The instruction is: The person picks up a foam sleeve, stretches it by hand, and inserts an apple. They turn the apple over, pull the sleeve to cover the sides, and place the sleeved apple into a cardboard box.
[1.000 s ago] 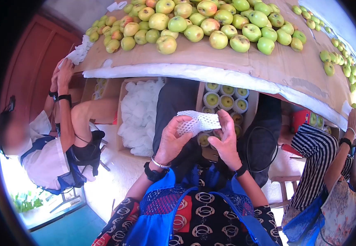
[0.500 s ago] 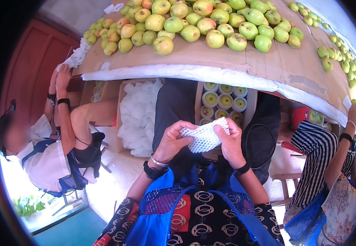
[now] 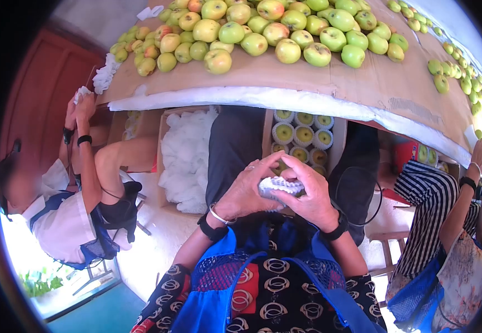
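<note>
In front of my lap, a white foam net sleeve (image 3: 279,185) is held between both hands, its mouth stretched partly round. My left hand (image 3: 246,191) has its fingers curled around the left side of the sleeve. On the other side, my right hand (image 3: 314,197) grips it with thumb and fingers arched over the top. Part of the sleeve is hidden by my fingers. Just beyond them, between my knees, apples in foam sleeves (image 3: 304,134) sit in rows in a cardboard box (image 3: 338,145).
A carton (image 3: 164,191) full of white foam sleeves (image 3: 185,158) stands left of my leg. Loose green and reddish apples (image 3: 255,44) are piled on the cardboard-covered table (image 3: 285,77). One person (image 3: 66,222) sits at left, and another person (image 3: 463,266) at right.
The sleeve was flat and stretched sideways between my hands. Now its mouth is opened rounder, and my fingers have arched around it. The view has shifted slightly.
</note>
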